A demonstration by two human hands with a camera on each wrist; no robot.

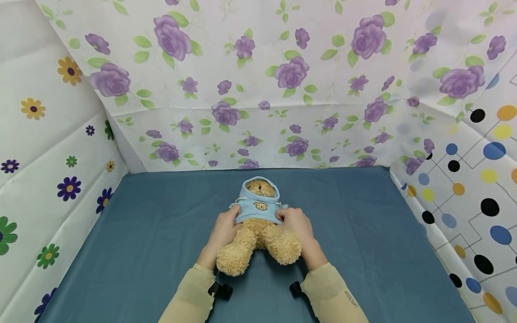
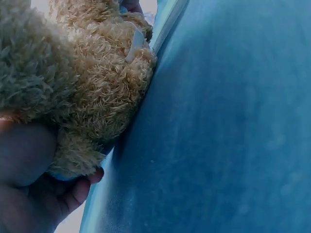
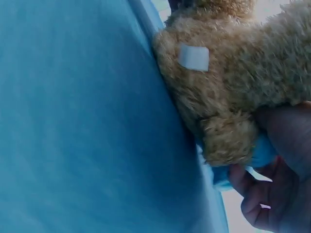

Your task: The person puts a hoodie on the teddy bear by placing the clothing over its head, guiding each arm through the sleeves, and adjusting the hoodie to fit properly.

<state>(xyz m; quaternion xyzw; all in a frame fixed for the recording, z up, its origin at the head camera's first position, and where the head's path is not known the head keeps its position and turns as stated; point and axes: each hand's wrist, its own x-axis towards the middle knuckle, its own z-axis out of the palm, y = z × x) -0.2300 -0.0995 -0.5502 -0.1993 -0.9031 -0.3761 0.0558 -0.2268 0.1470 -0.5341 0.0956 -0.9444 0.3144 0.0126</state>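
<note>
A curly tan teddy bear (image 1: 242, 244) lies on its back on the blue-covered table, its legs toward me. It wears a light blue hoodie (image 1: 249, 209) with a small animal face on the front. The raised hood frames the bear's face, which shows only partly. My left hand (image 1: 223, 231) grips the lower hem at the bear's left-hand side in the head view. On the opposite side, my right hand (image 1: 298, 224) pinches the hem between thumb and fingers. From the right wrist, a white tag (image 3: 194, 57) shows on the fur, with blue cloth (image 3: 264, 150) beside my fingers.
A dark blue cloth (image 1: 161, 229) covers the table. Behind it hangs a white sheet with purple roses (image 1: 292, 72). Flower-printed cloth (image 1: 44, 179) borders the left, and dotted cloth (image 1: 464, 170) the right. Black wrist cameras sit below both hands.
</note>
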